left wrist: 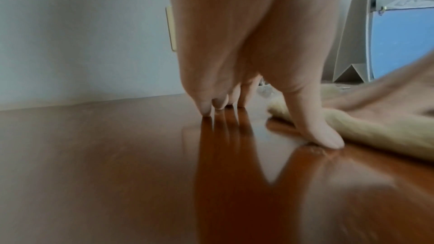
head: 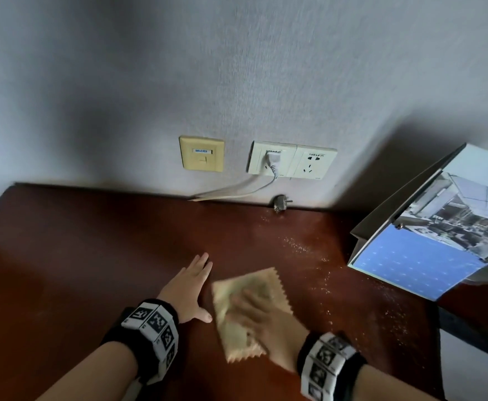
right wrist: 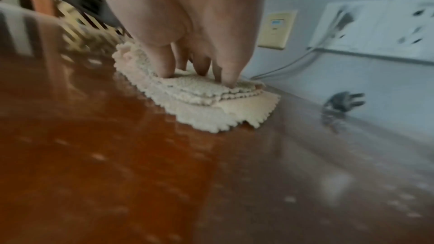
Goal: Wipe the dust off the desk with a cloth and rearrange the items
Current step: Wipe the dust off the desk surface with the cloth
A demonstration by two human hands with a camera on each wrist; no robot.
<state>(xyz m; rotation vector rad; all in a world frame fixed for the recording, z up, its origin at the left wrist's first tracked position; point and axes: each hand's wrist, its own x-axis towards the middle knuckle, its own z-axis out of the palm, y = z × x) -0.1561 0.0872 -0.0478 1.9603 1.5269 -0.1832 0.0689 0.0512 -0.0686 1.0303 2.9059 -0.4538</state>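
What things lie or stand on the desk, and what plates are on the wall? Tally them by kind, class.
Cloths: 1, cream cloth
Desk calendars: 1, desk calendar
Loose plugs: 1, grey plug
Wall plates: 2, yellow data plate, white socket plate
Total: 5

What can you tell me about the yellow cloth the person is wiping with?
The cloth is pale cream-yellow, fluffy and nubbly like a towel, with zigzag-cut edges. It is folded into several layers and lies flat on the shiny reddish-brown desk. The right hand presses down on top of it with straight fingers; its blur suggests wiping. The left hand rests on the desk just beside it. White dust specks lie to its right.
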